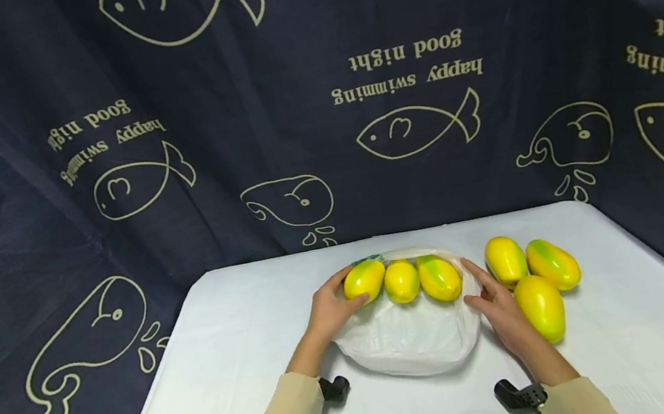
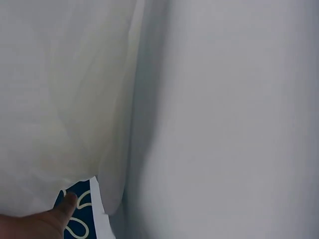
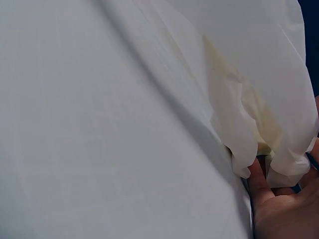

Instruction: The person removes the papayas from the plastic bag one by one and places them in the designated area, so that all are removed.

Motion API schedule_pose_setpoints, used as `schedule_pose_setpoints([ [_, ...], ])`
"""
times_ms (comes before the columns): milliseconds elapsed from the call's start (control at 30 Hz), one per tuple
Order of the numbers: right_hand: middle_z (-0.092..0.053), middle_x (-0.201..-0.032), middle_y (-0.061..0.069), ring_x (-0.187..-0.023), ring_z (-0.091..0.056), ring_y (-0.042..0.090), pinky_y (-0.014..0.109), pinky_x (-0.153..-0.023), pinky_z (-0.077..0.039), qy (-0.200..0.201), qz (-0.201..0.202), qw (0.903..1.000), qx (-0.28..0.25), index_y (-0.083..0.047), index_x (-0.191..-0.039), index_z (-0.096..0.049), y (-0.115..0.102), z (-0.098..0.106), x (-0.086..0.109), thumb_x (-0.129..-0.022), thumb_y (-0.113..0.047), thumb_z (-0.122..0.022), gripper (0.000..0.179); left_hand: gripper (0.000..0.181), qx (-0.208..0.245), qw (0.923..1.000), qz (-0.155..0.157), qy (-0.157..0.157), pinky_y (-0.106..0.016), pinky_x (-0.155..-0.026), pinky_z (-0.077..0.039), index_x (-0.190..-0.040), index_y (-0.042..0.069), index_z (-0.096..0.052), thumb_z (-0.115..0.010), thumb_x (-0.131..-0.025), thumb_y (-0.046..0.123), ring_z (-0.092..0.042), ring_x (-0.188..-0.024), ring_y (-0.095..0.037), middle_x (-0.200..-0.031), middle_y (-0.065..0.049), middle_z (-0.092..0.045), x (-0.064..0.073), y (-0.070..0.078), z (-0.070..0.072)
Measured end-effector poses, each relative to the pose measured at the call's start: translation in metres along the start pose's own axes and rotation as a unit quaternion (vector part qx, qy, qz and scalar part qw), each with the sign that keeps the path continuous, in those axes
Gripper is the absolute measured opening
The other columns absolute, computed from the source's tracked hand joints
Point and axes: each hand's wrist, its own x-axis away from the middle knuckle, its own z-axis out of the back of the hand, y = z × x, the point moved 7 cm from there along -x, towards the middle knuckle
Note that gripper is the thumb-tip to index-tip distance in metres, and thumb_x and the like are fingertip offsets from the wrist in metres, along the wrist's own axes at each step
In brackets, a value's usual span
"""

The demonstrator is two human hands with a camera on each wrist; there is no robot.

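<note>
In the head view a white plastic bag [image 1: 412, 338] lies on the table, its mouth toward the far side. Three yellow mangoes with green patches sit in a row at the mouth: a left mango [image 1: 365, 281], a middle mango [image 1: 402, 282] and a right mango [image 1: 440, 278]. My left hand [image 1: 329, 310] grips the left mango, thumb across its near side, other fingers mostly hidden behind it. With thumb and fingers, my right hand [image 1: 502, 310] holds the bag's right edge beside the right mango. The right wrist view shows those fingers [image 3: 259, 184] at the crumpled plastic.
Three more mangoes lie close together right of my right hand: one at the back [image 1: 505, 260], one farther right [image 1: 553, 265] and one nearer [image 1: 542, 310]. A white cloth covers the table [image 1: 223, 338]. Behind it hangs a dark blue curtain [image 1: 292, 113] with fish and whale drawings.
</note>
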Motion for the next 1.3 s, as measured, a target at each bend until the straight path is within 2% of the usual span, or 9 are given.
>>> schedule_pose_setpoints([
  [200,-0.008,-0.17,-0.002,-0.158,-0.002,0.025,0.051,-0.126,-0.009,-0.004,0.002,1.0,-0.006,-0.03,-0.16,-0.02,-0.002,-0.001,0.0,-0.096,-0.006,-0.055,0.077,0.068,0.032,0.9995,0.001,0.006,-0.05,-0.12,-0.035,-0.142,0.025,-0.057,-0.083,-0.079,0.032,-0.047,-0.142,-0.027,-0.147,0.0,-0.057,0.009,0.003,0.008],
  [433,-0.008,-0.17,-0.002,-0.158,-0.002,0.023,0.05,-0.126,-0.008,-0.007,0.005,0.9998,-0.016,-0.028,-0.16,-0.021,-0.002,-0.001,0.0,-0.096,-0.004,-0.054,0.076,0.068,0.072,0.9973,-0.011,0.001,-0.048,-0.121,-0.034,-0.142,0.022,-0.056,-0.083,-0.08,0.029,-0.048,-0.141,-0.025,-0.146,0.001,-0.057,0.014,0.003,0.018],
  [567,-0.006,-0.17,-0.002,-0.158,-0.001,0.024,0.051,-0.126,-0.008,-0.011,0.002,0.9998,-0.016,-0.029,-0.161,-0.02,-0.002,-0.002,0.001,-0.097,-0.005,-0.054,0.076,0.068,0.096,0.9953,-0.008,0.008,-0.042,-0.118,-0.04,-0.143,0.022,-0.055,-0.083,-0.081,0.025,-0.053,-0.136,-0.024,-0.146,0.002,-0.056,0.017,-0.003,0.027],
  [700,-0.006,-0.17,-0.002,-0.158,0.0,0.024,0.05,-0.126,-0.007,-0.011,0.006,0.9998,-0.017,-0.028,-0.161,-0.02,-0.002,-0.002,0.001,-0.097,-0.005,-0.054,0.075,0.068,0.128,0.9915,-0.008,0.02,-0.04,-0.113,-0.046,-0.144,0.021,-0.054,-0.082,-0.082,0.021,-0.059,-0.13,-0.025,-0.144,-0.002,-0.057,0.02,-0.006,0.036],
  [900,-0.006,-0.17,-0.002,-0.158,-0.001,0.024,0.05,-0.126,-0.008,-0.013,0.002,0.9998,-0.017,-0.027,-0.161,-0.02,-0.002,-0.002,0.002,-0.097,-0.006,-0.054,0.075,0.068,0.153,0.9871,0.005,0.046,-0.041,-0.107,-0.051,-0.142,0.018,-0.055,-0.083,-0.08,0.012,-0.057,-0.13,-0.027,-0.145,-0.007,-0.055,0.023,-0.011,0.05],
  [967,-0.006,-0.17,-0.002,-0.158,-0.001,0.024,0.051,-0.126,-0.009,-0.015,0.001,0.9997,-0.017,-0.028,-0.161,-0.02,-0.001,-0.003,0.002,-0.097,-0.007,-0.054,0.075,0.069,0.152,0.9871,0.013,0.05,-0.042,-0.106,-0.052,-0.143,0.014,-0.055,-0.081,-0.08,0.008,-0.055,-0.132,-0.029,-0.147,-0.009,-0.054,0.026,-0.007,0.057],
  [1067,-0.006,-0.17,-0.002,-0.158,-0.002,0.024,0.05,-0.126,-0.009,-0.016,0.002,0.9997,-0.018,-0.029,-0.16,-0.021,-0.001,-0.003,0.002,-0.097,-0.007,-0.055,0.075,0.07,0.144,0.9878,0.019,0.057,-0.043,-0.106,-0.051,-0.144,0.012,-0.053,-0.081,-0.08,0.007,-0.053,-0.134,-0.03,-0.148,-0.011,-0.052,0.027,-0.011,0.066],
  [1300,-0.007,-0.17,-0.002,-0.158,-0.002,0.025,0.051,-0.126,-0.01,-0.015,0.002,0.9998,-0.015,-0.028,-0.16,-0.021,-0.003,-0.002,0.002,-0.098,-0.007,-0.055,0.074,0.071,0.091,0.9918,0.035,0.082,-0.047,-0.105,-0.052,-0.142,0.015,-0.055,-0.085,-0.078,0.016,-0.054,-0.134,-0.031,-0.146,-0.009,-0.055,0.028,-0.036,0.087],
])
